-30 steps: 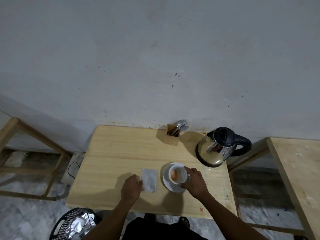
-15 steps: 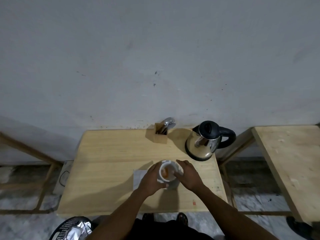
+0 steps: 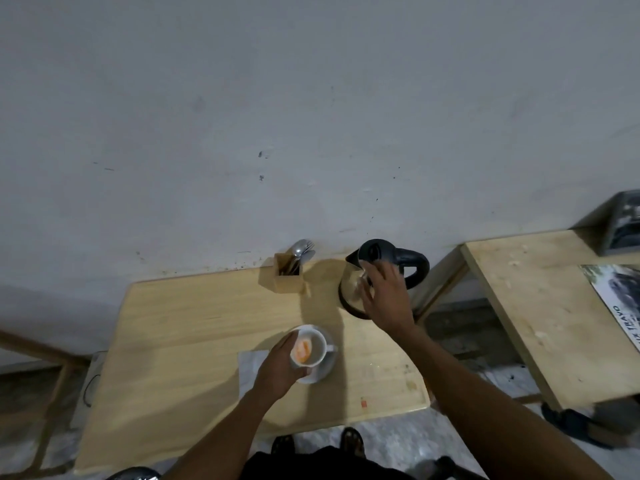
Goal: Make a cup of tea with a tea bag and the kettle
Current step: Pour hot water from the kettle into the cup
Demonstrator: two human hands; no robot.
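A white cup (image 3: 311,344) stands on a white saucer (image 3: 327,367) near the front middle of the wooden table (image 3: 194,341). An orange tea bag (image 3: 303,348) lies inside the cup. My left hand (image 3: 278,368) wraps the cup's left side. The steel kettle (image 3: 353,292) with its black lid and black handle (image 3: 417,268) stands at the back right of the table. My right hand (image 3: 384,296) hovers in front of the kettle, fingers spread, just short of the handle.
A wooden holder with spoons and a fork (image 3: 289,275) stands by the wall left of the kettle. A white napkin (image 3: 249,367) lies left of the saucer. A second wooden table (image 3: 540,313) with printed paper (image 3: 620,303) is at the right.
My right hand left the cup and reached up and right to the kettle. My left hand stayed on the cup. The view shifted.
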